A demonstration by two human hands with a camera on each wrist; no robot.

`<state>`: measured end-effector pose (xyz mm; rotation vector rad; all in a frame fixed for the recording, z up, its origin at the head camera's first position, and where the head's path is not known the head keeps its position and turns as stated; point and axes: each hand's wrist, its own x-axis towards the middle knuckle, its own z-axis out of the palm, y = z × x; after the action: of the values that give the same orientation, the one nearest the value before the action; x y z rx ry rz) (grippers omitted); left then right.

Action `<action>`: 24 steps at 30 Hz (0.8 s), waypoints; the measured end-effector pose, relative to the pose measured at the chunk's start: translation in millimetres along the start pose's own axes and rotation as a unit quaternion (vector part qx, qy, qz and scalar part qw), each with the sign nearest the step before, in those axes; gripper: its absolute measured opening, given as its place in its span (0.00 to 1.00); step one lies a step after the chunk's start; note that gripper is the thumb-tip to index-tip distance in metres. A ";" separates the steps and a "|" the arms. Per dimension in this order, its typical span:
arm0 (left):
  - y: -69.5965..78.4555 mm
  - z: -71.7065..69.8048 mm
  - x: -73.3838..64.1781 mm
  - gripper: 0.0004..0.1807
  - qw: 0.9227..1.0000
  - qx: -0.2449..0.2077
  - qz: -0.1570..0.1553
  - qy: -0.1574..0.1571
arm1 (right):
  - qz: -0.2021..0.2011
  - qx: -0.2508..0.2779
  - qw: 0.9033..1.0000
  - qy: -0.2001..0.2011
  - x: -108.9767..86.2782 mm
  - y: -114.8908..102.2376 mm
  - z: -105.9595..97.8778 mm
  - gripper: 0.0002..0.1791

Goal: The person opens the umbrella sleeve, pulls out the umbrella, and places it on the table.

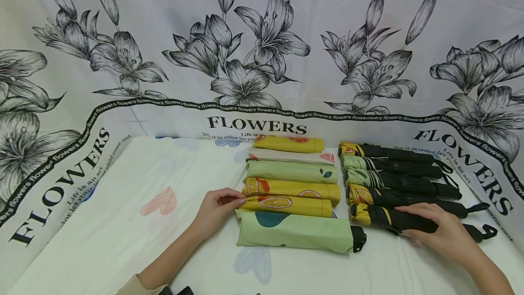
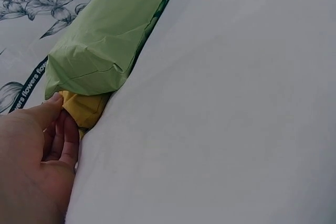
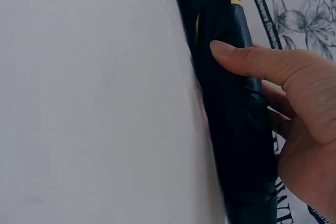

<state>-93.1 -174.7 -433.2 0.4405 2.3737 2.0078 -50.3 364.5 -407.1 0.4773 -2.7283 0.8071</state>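
My left hand [image 1: 215, 211] pinches the left end of a yellow orange-print umbrella sleeve [image 1: 309, 207], lying flat in a row of sleeves. In the left wrist view, that yellow end [image 2: 86, 109] shows below the green sleeve [image 2: 105, 40]. My right hand [image 1: 444, 231] holds a folded black-and-yellow umbrella [image 1: 413, 220] around its middle, at the front of the umbrella row. Thumb on top, fingers partly hidden behind it, the right hand [image 3: 310, 108] appears in the right wrist view. Nearest the front lies a green sleeve [image 1: 303, 233] with a black umbrella end [image 1: 359, 239] sticking out.
Behind the pinched sleeve lie another yellow sleeve [image 1: 294, 189], a green one [image 1: 290, 171], a pale one [image 1: 292, 156] and a yellow one [image 1: 286, 144]. Several folded umbrellas [image 1: 413, 180] line the right side. A flower-print cloth [image 1: 262, 90] rises behind the white bedding [image 1: 196, 158].
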 end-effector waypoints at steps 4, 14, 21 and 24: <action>-0.9 -0.8 -0.7 0.07 1.000 -0.004 0.002 0.008 | 0.004 -0.012 1.000 -0.004 0.7 0.9 0.1 0.32; -3.8 -0.9 0.1 0.10 0.999 -0.041 0.023 0.000 | 0.041 -0.011 0.999 -0.020 -1.0 -3.9 -3.9 0.33; -3.3 -0.9 0.1 0.12 0.997 -0.071 0.004 0.005 | 0.056 0.012 0.998 -0.027 2.5 -15.2 -9.0 0.31; -2.5 -1.1 -0.5 0.13 0.997 -0.077 -0.004 0.007 | 0.050 0.018 0.998 -0.024 5.0 -23.1 -7.3 0.31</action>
<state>-93.4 -176.2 -435.5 0.4138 2.2025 2.1758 -45.1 349.1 -388.5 0.3748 -2.8063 0.8820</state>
